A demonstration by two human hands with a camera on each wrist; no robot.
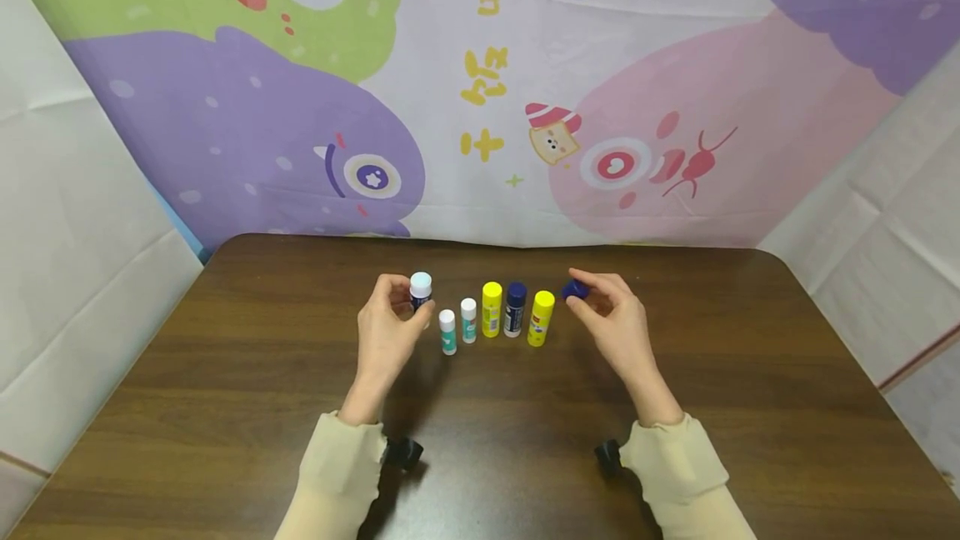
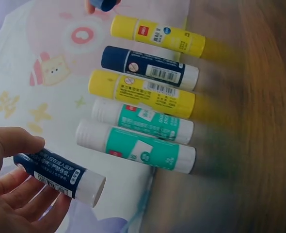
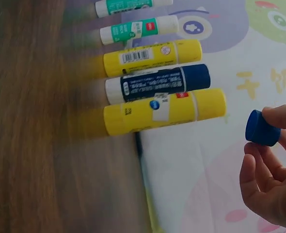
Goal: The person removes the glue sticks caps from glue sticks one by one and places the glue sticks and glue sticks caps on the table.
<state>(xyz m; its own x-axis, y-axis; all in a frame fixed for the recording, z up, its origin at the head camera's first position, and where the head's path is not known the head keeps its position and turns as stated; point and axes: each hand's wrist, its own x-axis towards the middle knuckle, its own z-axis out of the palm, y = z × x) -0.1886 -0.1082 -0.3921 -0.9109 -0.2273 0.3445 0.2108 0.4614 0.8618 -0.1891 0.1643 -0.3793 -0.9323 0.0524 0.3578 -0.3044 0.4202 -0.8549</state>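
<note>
My left hand (image 1: 381, 338) grips a navy glue stick (image 2: 55, 174) between thumb and fingers, at the left end of a row of glue sticks. Its pale top is uncapped in the head view. On the right, my right hand (image 1: 621, 325) pinches a blue cap (image 3: 262, 128) by its sides, with the hollow end showing in the right wrist view. Between the hands stand two small white-and-green glue sticks (image 1: 447, 332), a yellow glue stick (image 1: 491, 309), a capped navy glue stick (image 1: 515, 309) and another yellow glue stick (image 1: 540, 318), all upright.
The brown wooden table (image 1: 225, 390) carries the row near its back edge. Behind it hangs a cartoon-printed cloth (image 1: 480, 198), with white cloth (image 1: 75, 273) at the sides. Black wrist devices (image 1: 405, 453) sit below both cream sleeves (image 1: 341, 461).
</note>
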